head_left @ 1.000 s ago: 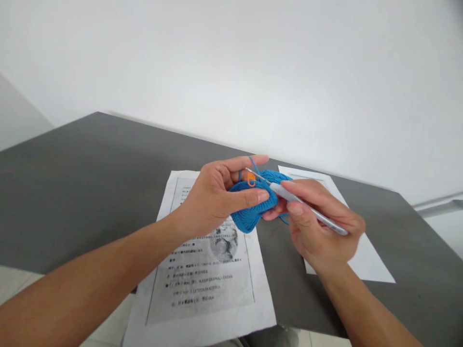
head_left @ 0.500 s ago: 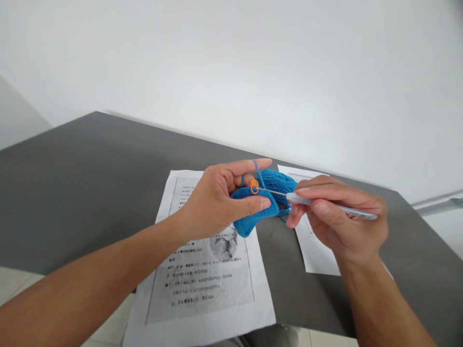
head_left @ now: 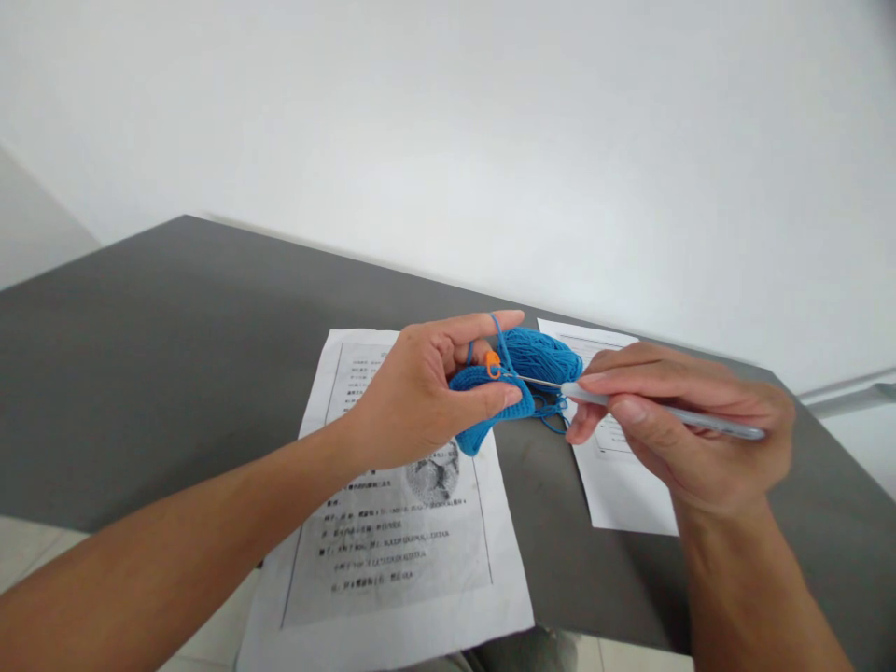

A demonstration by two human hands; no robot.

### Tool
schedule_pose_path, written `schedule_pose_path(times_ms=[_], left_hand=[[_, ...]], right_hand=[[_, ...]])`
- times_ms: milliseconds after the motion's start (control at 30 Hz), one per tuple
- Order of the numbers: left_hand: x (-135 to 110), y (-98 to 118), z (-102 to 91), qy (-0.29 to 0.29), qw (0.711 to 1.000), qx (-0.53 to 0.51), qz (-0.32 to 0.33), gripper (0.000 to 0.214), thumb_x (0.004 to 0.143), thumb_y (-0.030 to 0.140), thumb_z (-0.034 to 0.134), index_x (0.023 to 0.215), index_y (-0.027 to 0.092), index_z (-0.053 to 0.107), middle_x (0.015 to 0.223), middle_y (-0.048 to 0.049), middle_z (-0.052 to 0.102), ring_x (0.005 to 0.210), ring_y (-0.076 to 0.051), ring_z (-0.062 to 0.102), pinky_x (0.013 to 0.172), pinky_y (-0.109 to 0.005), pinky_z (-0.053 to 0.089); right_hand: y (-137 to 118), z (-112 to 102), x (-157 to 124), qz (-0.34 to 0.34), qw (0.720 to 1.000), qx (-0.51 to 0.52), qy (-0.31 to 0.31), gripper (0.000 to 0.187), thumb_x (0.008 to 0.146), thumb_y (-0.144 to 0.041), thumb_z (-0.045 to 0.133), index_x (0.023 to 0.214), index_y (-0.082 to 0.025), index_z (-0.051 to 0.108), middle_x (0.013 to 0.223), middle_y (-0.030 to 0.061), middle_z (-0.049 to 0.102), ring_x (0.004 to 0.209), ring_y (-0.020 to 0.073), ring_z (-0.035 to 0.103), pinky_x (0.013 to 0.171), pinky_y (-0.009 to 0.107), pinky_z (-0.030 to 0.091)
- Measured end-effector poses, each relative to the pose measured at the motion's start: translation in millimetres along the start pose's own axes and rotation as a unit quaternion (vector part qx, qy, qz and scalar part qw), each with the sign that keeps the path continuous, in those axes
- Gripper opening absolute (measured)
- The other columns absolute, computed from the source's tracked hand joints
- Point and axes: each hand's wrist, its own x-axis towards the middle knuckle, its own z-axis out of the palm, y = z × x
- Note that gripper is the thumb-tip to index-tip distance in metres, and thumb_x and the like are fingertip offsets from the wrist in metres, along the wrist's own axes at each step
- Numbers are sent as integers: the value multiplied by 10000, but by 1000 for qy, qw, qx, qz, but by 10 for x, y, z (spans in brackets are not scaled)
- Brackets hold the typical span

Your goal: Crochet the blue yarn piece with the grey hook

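My left hand [head_left: 441, 392] pinches a blue crocheted piece [head_left: 478, 436] between thumb and fingers. Blue yarn loops over its outstretched index finger and round another finger. An orange stitch marker [head_left: 493, 364] hangs at the top edge of the piece. In my right hand [head_left: 693, 420] is a crochet hook [head_left: 721, 423], its pale handle gripped like a pen. The hook's thin metal shaft points left and reaches the yarn at the work's upper edge; its very tip is too small to make out. Behind the piece lies a skein of blue yarn [head_left: 542, 355].
A printed sheet [head_left: 392, 597] with text and a round picture lies under my left hand, overhanging the front table edge. A second printed sheet [head_left: 602, 495] is beneath my right hand. The dark grey table [head_left: 175, 373] meets a white wall [head_left: 448, 140] at the back.
My right hand has shifted right and slightly down with the crochet hook, whose tip has drawn a little to the right. My left hand and the crocheted piece have barely moved.
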Motion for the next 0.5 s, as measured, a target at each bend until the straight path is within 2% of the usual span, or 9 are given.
schedule_pose_path(times_ms=[200, 500], left_hand=[[2, -4, 13, 16, 998, 46, 30, 732, 767, 140, 834, 1488, 118, 708, 765, 29, 665, 620, -88, 567, 561, -209, 486], [-23, -29, 30, 48, 986, 137, 82, 677, 815, 159, 791, 1488, 137, 713, 772, 28, 653, 637, -96, 559, 592, -216, 497]], right_hand=[[-89, 14, 33, -14, 998, -57, -3, 281, 928, -138, 804, 1144, -293, 893, 730, 41, 832, 591, 241, 771, 547, 414, 663], [-136, 93, -9, -12, 993, -114, 29, 287, 890, -145, 836, 1100, -331, 900, 763, 25, 840, 557, 238, 775, 445, 376, 603]])
